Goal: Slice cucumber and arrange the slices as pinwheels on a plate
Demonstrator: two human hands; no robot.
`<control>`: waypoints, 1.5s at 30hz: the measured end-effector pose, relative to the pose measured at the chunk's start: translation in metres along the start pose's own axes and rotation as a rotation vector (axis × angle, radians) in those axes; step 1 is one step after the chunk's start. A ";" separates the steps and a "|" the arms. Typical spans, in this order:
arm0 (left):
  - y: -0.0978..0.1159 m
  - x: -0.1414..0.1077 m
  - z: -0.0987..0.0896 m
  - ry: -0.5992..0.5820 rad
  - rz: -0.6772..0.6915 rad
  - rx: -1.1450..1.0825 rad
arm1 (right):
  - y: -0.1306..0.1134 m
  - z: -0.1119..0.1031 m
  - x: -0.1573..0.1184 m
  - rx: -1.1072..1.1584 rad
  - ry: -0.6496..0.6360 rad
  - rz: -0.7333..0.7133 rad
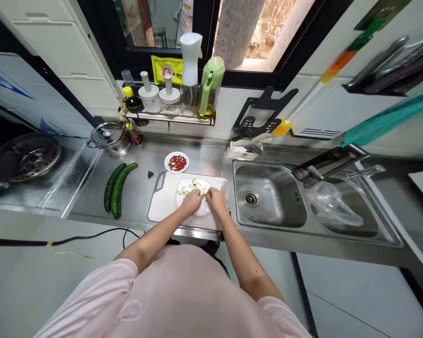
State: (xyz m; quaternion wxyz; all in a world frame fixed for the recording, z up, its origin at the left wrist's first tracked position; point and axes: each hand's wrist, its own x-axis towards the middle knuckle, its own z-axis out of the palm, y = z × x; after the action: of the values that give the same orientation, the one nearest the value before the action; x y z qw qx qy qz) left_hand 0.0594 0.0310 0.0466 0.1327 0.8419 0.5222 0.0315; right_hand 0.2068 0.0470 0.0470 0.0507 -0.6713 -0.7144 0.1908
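A white plate (185, 184) lies on the white cutting board (162, 204), with thin green-edged slices (194, 183) set out on it in small curved groups, some with a red bit at the centre. My left hand (192, 202) is over the plate's front part, its fingers drawn together near the slices. Over the plate's right edge is my right hand (216, 199), fingertips pinched close to the left ones. What either hand grips is too small to make out. Behind the board stands a small white dish (167, 163) of chopped red pieces (177, 163).
Two cucumbers (118, 190) and a green cucumber end (150, 174) lie left of the board. A lidded pot (111, 139) stands behind them. To the right is a double sink (271, 197) with a faucet (327, 162) and a plastic bag (333, 204). Bottles and jars fill a wall rack (169, 116).
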 end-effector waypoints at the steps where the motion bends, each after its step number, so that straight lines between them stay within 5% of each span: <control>1: 0.000 0.000 0.000 -0.002 -0.001 -0.006 | 0.000 0.000 0.000 -0.001 -0.002 0.000; 35: -0.008 -0.002 -0.003 0.061 -0.101 -0.179 | 0.003 -0.007 -0.004 0.102 0.077 0.010; 45: -0.013 -0.002 -0.020 0.206 -0.102 -0.249 | -0.010 -0.027 -0.012 0.252 0.148 -0.063</control>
State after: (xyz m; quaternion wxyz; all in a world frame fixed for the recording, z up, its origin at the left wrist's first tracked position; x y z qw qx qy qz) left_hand 0.0429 0.0387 0.0625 0.1835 0.7836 0.5671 0.1752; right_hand 0.2069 0.0405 0.0775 0.1933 -0.6490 -0.6998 0.2273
